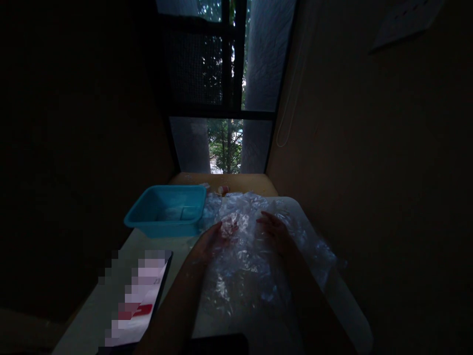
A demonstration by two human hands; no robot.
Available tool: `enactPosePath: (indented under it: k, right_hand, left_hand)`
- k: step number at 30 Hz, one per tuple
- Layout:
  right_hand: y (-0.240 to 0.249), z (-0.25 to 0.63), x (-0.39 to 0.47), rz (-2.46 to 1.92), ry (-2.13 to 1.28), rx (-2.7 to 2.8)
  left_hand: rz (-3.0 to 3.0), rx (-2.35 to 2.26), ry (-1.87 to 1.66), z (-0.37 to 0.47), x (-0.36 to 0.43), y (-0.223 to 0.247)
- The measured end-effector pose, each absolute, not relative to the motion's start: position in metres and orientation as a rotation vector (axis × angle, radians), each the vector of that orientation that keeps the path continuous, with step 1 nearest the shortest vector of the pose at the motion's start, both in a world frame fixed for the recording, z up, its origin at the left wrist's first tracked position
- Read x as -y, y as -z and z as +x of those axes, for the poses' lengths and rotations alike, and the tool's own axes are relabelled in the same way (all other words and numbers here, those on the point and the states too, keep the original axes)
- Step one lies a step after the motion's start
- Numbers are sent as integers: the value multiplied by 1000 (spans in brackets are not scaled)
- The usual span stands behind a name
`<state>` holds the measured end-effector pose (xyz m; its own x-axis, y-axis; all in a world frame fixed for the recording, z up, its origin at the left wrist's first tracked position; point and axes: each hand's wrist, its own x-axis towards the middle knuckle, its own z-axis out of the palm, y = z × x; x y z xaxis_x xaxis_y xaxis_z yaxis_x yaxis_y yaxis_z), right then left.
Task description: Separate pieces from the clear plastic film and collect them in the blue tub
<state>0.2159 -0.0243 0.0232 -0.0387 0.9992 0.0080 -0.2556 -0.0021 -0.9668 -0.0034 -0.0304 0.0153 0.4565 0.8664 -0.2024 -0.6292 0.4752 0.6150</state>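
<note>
A heap of crumpled clear plastic [244, 261], thin and shiny like bags or film, spreads over the middle and right of the white table. My left hand [214, 239] is at the left side of the heap, curled round a bunched part of the plastic. Its fingers show only dimly through the film. On the right, my right hand [275, 231] lies over the plastic, its fingers stretched out and slightly apart. Dim light hides the finer detail of both hands.
A blue plastic basin [166, 229] stands at the back left of the white table [181, 246]. A tablet-like screen [144, 301], partly pixelated, lies at the front left. A dark object [219, 343] sits at the near edge. Behind is a wooden ledge [251, 183] below a window.
</note>
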Motion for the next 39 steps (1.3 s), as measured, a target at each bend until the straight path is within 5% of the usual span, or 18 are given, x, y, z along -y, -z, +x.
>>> enactPosePath:
  k: [13,31,39]
  right_hand:
    - [-39,227,36,-989,-989,1476]
    - [-22,218,24,-1055,-1291,1118]
    - [-20,229,28,-964,-871,1629]
  left_hand:
    - [467,-211,-972,-12,30,-19]
    - [614,-576,-1082,1,42,-26]
    - [460,-472,-1018,-3,33,-15]
